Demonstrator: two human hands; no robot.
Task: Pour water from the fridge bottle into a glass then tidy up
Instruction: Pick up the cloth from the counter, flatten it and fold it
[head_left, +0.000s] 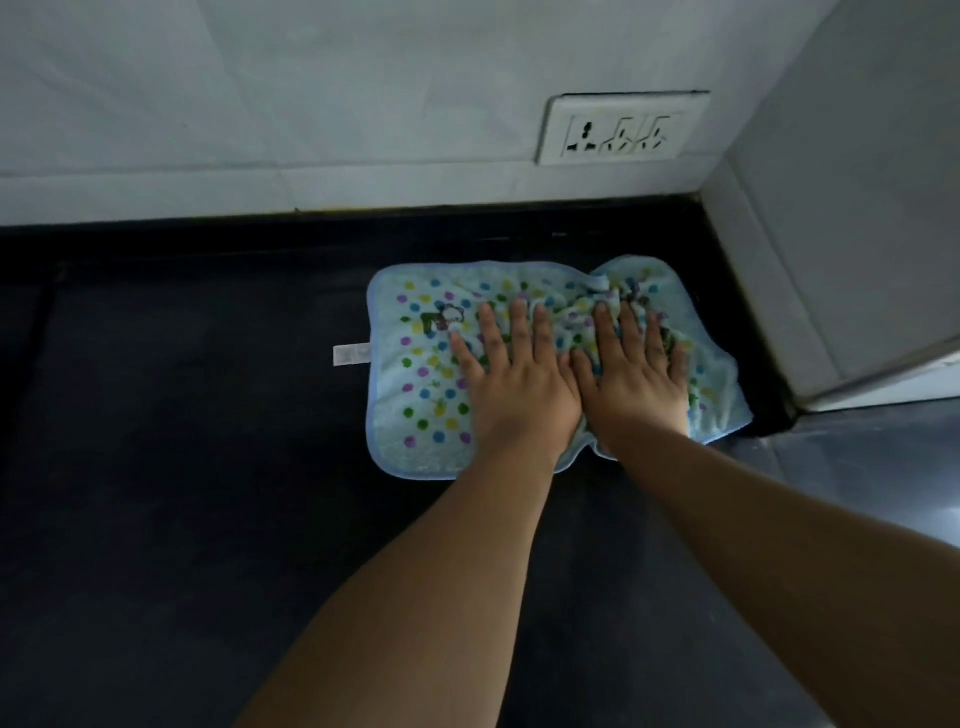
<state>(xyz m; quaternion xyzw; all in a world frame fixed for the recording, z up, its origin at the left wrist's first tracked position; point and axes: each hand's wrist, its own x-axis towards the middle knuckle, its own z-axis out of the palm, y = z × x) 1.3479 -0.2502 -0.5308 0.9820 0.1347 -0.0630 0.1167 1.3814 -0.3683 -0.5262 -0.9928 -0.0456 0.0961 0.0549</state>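
A light blue towel (421, 384) with coloured dots and a small cartoon print lies flat on the black countertop (182, 415), near the right corner. My left hand (514, 379) presses palm down on its middle, fingers spread. Beside it, touching, my right hand (634, 379) presses palm down on the towel's right part, where the cloth is bunched under the fingers. A white label (350, 355) sticks out from the towel's left edge. No bottle or glass is in view.
A white tiled wall (311, 104) runs along the back, with a white socket plate (623, 127) above the counter. A second tiled wall (857, 208) closes the right side. A grey steel surface (883, 467) adjoins the counter at the right.
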